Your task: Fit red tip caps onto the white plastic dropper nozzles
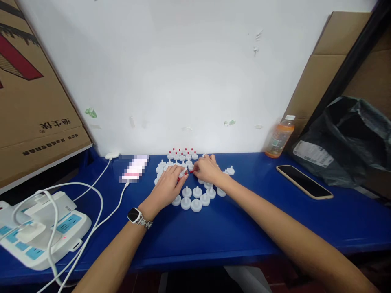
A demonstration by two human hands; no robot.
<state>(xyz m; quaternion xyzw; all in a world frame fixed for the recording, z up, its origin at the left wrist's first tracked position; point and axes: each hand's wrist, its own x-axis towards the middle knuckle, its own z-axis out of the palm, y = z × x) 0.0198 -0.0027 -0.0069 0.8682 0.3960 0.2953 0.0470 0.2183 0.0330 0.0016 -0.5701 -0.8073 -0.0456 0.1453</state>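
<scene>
White caps [195, 199] crowd my blue table's [214, 236] far edge, below a white wall [183, 73]. My left hand [168, 185] pinches one cap; my right hand [207, 169] pinches a red tip [191, 171].

White caps [195, 197] crowd the blue table [232, 232] around both hands, the left hand [169, 186] and right hand [208, 169] meeting over them, so the near strip toward 6 o'clock is the open way in. At 9 o'clock lie a phone [134, 169], cables [100, 203] and a power strip [39, 232] (a tangled stretch). At 3 o'clock, past a bare gap, lies a dark phone [304, 182], with a bottle [279, 137] and black bag [345, 142] at 2 o'clock.
</scene>
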